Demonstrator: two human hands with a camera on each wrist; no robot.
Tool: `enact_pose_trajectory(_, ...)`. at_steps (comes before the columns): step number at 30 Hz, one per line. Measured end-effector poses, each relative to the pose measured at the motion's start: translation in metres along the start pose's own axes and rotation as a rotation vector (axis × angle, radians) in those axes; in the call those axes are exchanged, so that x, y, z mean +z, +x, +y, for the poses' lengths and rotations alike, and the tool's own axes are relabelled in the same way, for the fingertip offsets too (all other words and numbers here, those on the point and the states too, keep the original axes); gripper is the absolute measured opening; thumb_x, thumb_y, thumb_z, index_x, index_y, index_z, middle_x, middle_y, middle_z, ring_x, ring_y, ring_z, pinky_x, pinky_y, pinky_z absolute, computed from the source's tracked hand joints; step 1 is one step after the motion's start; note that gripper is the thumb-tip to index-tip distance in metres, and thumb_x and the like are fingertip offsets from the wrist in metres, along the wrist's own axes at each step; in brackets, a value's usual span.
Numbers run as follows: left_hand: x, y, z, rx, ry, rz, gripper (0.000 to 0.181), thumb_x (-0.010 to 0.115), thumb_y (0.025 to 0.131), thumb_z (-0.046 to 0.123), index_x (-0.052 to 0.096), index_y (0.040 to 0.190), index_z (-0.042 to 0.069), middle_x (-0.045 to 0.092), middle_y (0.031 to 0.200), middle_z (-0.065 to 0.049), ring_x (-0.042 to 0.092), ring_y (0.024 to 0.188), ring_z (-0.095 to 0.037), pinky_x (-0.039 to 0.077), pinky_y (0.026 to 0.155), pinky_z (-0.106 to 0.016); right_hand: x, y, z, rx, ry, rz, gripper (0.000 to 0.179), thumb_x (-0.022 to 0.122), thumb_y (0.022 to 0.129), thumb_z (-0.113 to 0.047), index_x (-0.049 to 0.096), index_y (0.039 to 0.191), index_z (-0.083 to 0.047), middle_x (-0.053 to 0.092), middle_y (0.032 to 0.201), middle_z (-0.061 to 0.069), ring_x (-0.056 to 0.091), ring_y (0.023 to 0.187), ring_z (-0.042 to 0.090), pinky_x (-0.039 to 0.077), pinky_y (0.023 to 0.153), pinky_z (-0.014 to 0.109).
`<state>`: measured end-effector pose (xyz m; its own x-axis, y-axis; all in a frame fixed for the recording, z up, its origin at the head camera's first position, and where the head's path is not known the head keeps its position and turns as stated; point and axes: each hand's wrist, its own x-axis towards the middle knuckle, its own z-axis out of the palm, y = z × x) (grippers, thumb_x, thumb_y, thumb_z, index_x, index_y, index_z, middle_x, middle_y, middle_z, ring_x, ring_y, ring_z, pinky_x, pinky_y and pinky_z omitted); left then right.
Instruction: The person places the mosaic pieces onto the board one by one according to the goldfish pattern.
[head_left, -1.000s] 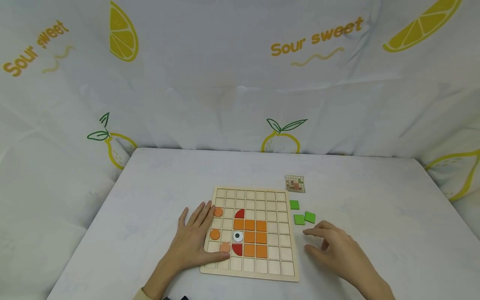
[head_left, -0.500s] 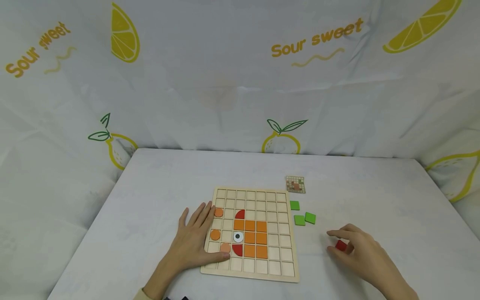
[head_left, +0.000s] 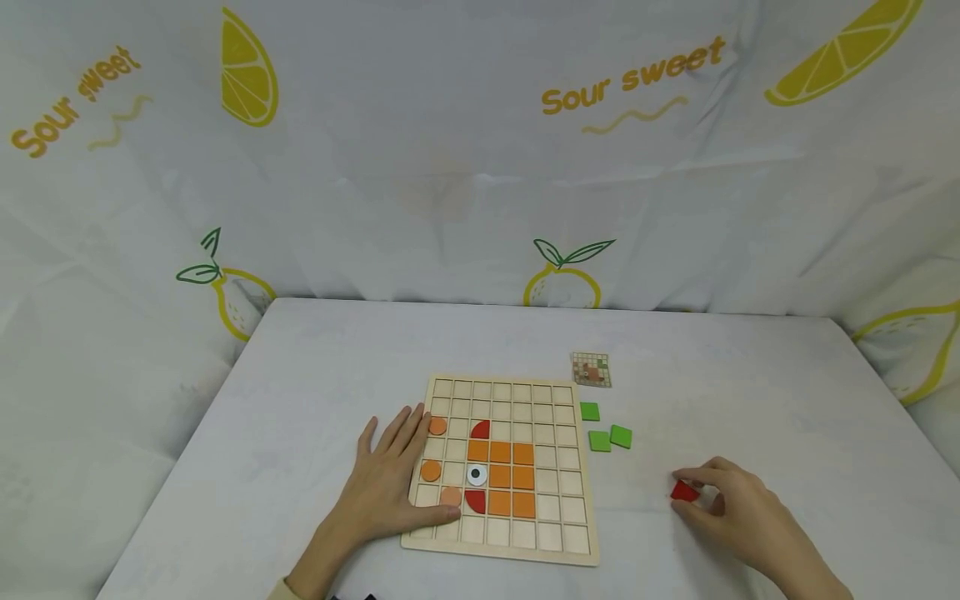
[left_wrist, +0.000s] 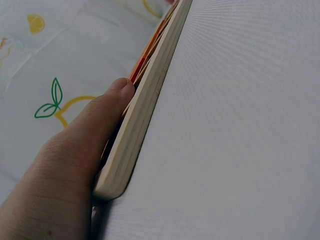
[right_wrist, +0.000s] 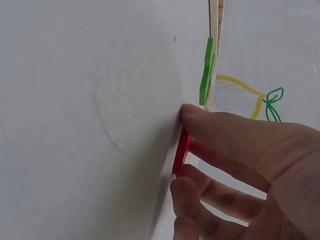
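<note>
A wooden grid board bears orange square tiles, round orange pieces, two red quarter-circle pieces and an eye disc. Spread over the board's left side, my left hand rests with straight fingers; in the left wrist view its thumb lies along the near edge. Right of the board, my right hand pinches a small red tile between thumb and fingers, close over the table. The right wrist view shows this red tile edge-on, its shape partly hidden.
Three green square tiles lie just right of the board. Behind them is a small pattern card printed with a coloured grid. The white table ends at a lemon-printed cloth at the back.
My right hand has moved right, away from beside the board, to the red tile and now pinches it. My left hand has stayed in place on the board.
</note>
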<state>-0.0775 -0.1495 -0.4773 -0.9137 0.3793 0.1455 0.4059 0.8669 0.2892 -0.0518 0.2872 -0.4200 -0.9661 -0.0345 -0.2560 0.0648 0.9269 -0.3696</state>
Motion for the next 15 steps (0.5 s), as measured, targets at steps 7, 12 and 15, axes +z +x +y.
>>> enact_pose_trajectory(7, 0.0006, 0.0002, -0.0002, 0.003, 0.006, 0.002, 0.129, 0.056, 0.068, 0.094, 0.029, 0.162, 0.010, 0.031, 0.169, -0.006, 0.027, 0.158, -0.028, 0.009, 0.123, -0.066, 0.0004, 0.0031, 0.0026, -0.006, 0.002, -0.015, 0.032, 0.083, 0.083, -0.015, 0.077, 0.114, -0.007, 0.069, 0.101, 0.000, 0.054, 0.074, 0.012, 0.042, 0.059, 0.023)
enact_pose_trajectory(12, 0.0005, 0.0001, 0.0000, 0.001, 0.004, 0.001, 0.129, 0.056, 0.068, 0.094, 0.029, 0.162, 0.010, 0.031, 0.169, -0.006, 0.027, 0.158, -0.029, 0.010, 0.122, -0.067, 0.0007, 0.0041, 0.0030, 0.005, 0.016, -0.021, 0.036, 0.083, 0.083, -0.015, 0.076, 0.117, -0.004, 0.069, 0.100, 0.001, 0.055, 0.073, 0.012, 0.044, 0.058, 0.022)
enact_pose_trajectory(15, 0.0009, 0.0001, -0.0001, 0.003, 0.004, 0.004, 0.128, 0.055, 0.069, 0.095, 0.029, 0.162, 0.011, 0.031, 0.169, -0.006, 0.028, 0.158, -0.029, 0.010, 0.122, -0.067, 0.0004, 0.0034, 0.0034, 0.011, 0.023, -0.020, 0.037, 0.084, 0.082, -0.016, 0.076, 0.116, -0.004, 0.070, 0.100, 0.001, 0.057, 0.073, 0.012, 0.046, 0.059, 0.023)
